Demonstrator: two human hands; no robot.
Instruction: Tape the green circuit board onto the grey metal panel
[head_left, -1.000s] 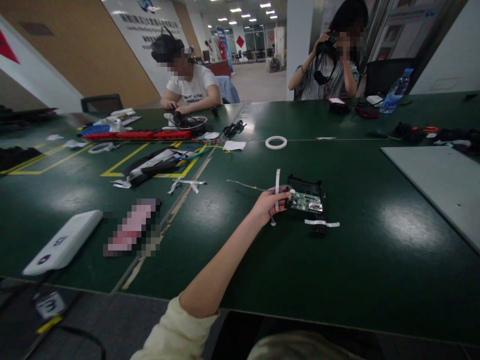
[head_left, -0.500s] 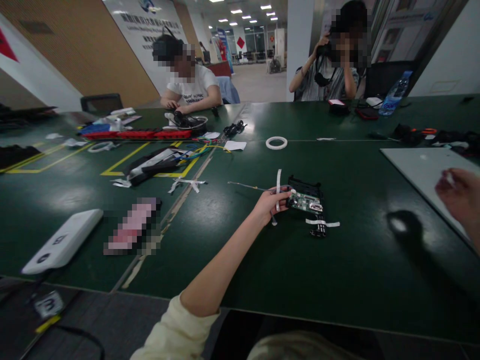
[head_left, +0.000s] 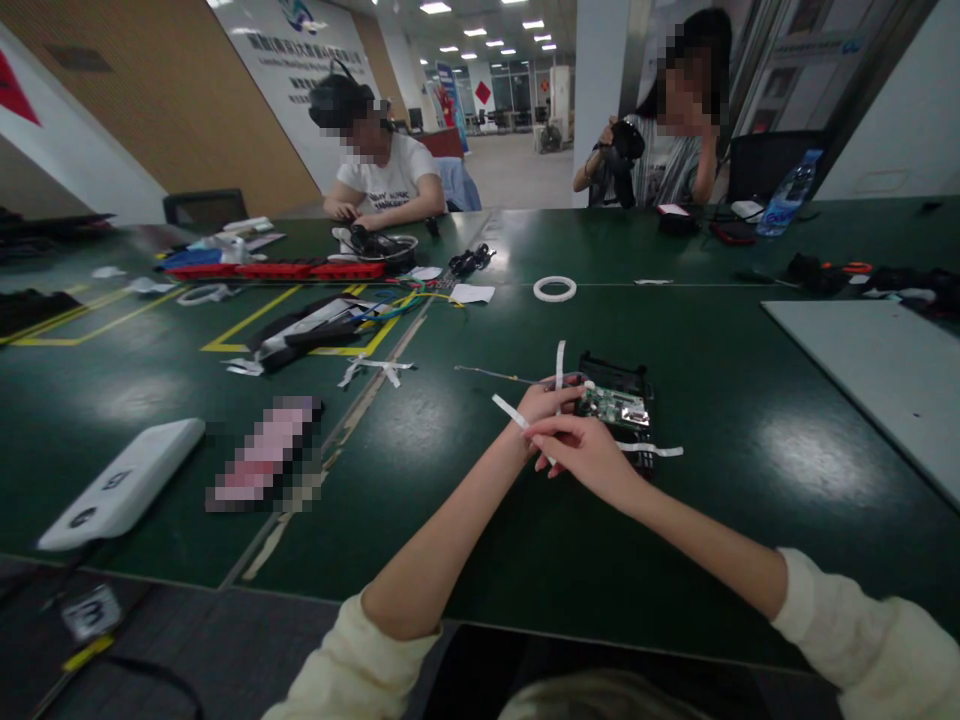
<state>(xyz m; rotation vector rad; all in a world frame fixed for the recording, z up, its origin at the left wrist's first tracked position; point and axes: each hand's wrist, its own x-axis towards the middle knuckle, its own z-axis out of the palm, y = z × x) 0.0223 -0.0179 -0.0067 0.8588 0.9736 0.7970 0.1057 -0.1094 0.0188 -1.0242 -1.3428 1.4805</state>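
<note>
My left hand (head_left: 550, 398) grips the left edge of a small green circuit board (head_left: 616, 404), which lies against a black plastic frame (head_left: 611, 371). Thin wires (head_left: 499, 374) run off to the left from under the fingers. An upright white tape strip (head_left: 560, 362) stands by the left fingers, and another strip (head_left: 664, 451) crosses the black part below the board. Crossing in front of my left wrist, my right hand (head_left: 581, 450) pinches a loose white tape strip (head_left: 508, 408). The fingertips of both hands partly overlap.
A roll of white tape (head_left: 554, 289) lies beyond the board. At left are a white power bank (head_left: 124, 483) and a blurred pink phone (head_left: 264, 452). A pale flat panel (head_left: 862, 370) lies at right. Two people sit across the green table (head_left: 720, 560).
My right hand has swung in from the far right to my left hand, bringing a tape strip. The left hand keeps its hold. A person opposite has lowered a black object from the face.
</note>
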